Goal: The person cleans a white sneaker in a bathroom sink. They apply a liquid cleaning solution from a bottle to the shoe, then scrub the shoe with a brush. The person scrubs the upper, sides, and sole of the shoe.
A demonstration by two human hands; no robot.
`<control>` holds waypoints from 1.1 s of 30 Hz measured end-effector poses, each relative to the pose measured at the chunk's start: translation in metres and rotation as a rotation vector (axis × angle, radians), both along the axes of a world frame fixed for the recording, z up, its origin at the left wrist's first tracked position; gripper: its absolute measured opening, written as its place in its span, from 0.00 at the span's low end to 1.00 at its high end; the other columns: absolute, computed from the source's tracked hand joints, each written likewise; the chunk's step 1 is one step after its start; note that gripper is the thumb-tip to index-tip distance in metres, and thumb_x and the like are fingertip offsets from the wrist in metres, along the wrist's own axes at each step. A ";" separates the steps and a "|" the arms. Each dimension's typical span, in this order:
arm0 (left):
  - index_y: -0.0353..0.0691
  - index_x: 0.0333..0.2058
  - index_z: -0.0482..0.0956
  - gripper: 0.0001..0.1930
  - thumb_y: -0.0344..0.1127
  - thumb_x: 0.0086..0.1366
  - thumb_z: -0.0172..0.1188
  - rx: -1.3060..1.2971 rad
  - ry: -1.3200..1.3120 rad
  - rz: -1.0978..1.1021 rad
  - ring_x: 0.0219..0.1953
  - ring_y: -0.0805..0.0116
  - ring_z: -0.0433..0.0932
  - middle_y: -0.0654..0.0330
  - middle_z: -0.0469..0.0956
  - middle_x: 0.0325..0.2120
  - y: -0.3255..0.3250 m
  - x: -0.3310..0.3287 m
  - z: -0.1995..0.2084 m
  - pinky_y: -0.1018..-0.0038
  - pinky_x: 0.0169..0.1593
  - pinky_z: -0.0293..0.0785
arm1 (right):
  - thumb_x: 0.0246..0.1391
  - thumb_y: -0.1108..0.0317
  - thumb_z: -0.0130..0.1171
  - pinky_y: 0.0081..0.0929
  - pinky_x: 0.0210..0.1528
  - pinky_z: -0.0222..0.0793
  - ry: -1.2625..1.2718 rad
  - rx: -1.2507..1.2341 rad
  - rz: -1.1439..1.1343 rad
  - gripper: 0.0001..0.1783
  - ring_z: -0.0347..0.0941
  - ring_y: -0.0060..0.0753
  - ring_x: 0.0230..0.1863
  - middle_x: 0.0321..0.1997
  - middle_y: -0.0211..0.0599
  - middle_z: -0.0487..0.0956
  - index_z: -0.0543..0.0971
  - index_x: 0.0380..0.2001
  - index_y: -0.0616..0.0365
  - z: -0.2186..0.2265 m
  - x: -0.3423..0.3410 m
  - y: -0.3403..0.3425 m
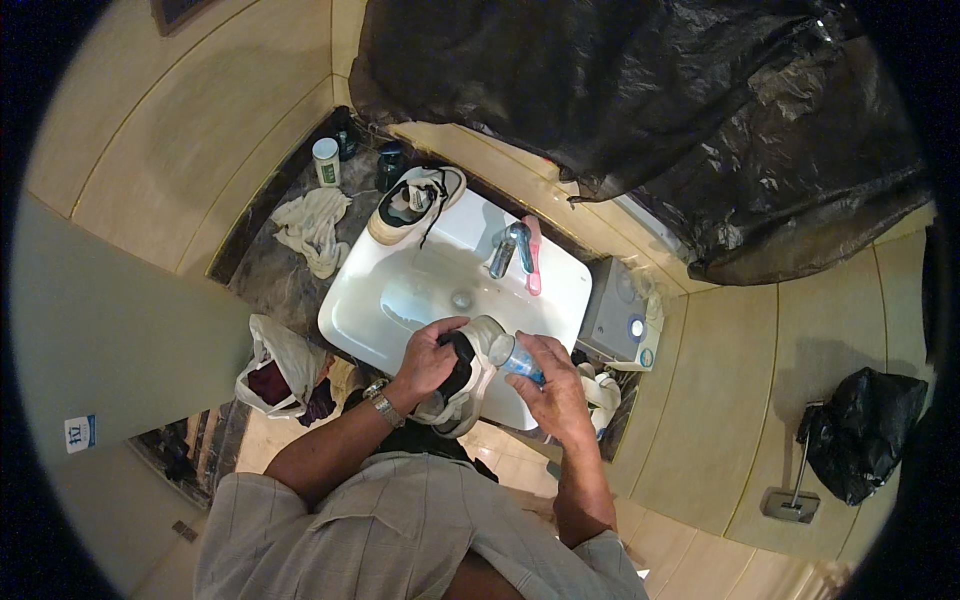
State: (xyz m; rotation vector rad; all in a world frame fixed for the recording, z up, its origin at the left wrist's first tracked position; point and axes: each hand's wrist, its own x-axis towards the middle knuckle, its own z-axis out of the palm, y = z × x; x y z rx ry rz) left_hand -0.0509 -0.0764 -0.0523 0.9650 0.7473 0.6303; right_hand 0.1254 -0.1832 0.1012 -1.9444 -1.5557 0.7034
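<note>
Over the near edge of a white sink [350,310], my left hand [428,362] grips a white shoe [484,375] with a dark lining by its opening. My right hand [556,388] is closed around a small clear-and-blue bottle [524,362], whose pale end meets the shoe's side. I cannot make out whether anything comes out of it. Another pale shoe [398,230] with dark laces rests on the sink's far left corner. Behind the basin, a pink brush-like tool [533,262] lies beside the chrome faucet [508,250].
A crumpled white cloth [315,228], a white container [326,162] and dark jars [390,165] sit on the left counter. Below it is a white bag [268,350] of clothes. A grey box [608,310] stands right of the sink; black plastic sheeting [620,90] hangs above.
</note>
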 end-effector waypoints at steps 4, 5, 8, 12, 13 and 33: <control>0.31 0.59 0.76 0.19 0.24 0.71 0.59 -0.023 -0.077 0.008 0.43 0.74 0.82 0.58 0.84 0.46 0.003 0.002 -0.001 0.75 0.49 0.80 | 0.51 0.72 0.71 0.38 0.63 0.70 0.044 0.047 -0.019 0.33 0.74 0.51 0.60 0.59 0.49 0.77 0.76 0.62 0.57 -0.003 0.004 -0.002; 0.31 0.59 0.76 0.19 0.24 0.71 0.59 -0.011 -0.065 0.011 0.44 0.73 0.82 0.58 0.84 0.46 0.003 0.002 0.000 0.75 0.50 0.81 | 0.51 0.73 0.72 0.37 0.63 0.70 0.089 0.061 -0.037 0.33 0.74 0.49 0.60 0.58 0.48 0.77 0.76 0.62 0.58 -0.004 0.006 -0.004; 0.32 0.59 0.76 0.19 0.22 0.70 0.57 -0.064 -0.085 0.050 0.44 0.73 0.82 0.58 0.83 0.45 0.006 0.001 0.012 0.75 0.49 0.81 | 0.49 0.74 0.73 0.33 0.63 0.68 0.196 0.131 -0.121 0.34 0.74 0.40 0.59 0.58 0.43 0.77 0.76 0.61 0.60 -0.005 0.011 -0.012; 0.34 0.58 0.78 0.17 0.26 0.71 0.55 -0.320 -0.124 0.161 0.42 0.72 0.82 0.59 0.83 0.44 0.020 0.002 0.017 0.74 0.46 0.82 | 0.50 0.77 0.73 0.31 0.65 0.66 0.376 0.183 -0.188 0.35 0.71 0.34 0.62 0.59 0.38 0.74 0.75 0.63 0.59 -0.010 0.007 -0.021; 0.34 0.57 0.78 0.17 0.28 0.72 0.55 -0.365 -0.113 0.192 0.42 0.70 0.82 0.58 0.83 0.45 0.024 0.002 0.021 0.74 0.46 0.81 | 0.49 0.78 0.73 0.31 0.65 0.66 0.358 0.180 -0.176 0.36 0.71 0.34 0.62 0.59 0.38 0.74 0.75 0.63 0.59 -0.009 0.005 -0.023; 0.35 0.52 0.80 0.14 0.29 0.71 0.54 -0.416 -0.223 0.259 0.41 0.67 0.85 0.58 0.84 0.43 0.049 -0.007 0.028 0.74 0.45 0.82 | 0.50 0.73 0.74 0.37 0.60 0.73 0.200 0.125 -0.059 0.33 0.75 0.49 0.60 0.60 0.46 0.77 0.78 0.62 0.55 0.018 -0.016 -0.027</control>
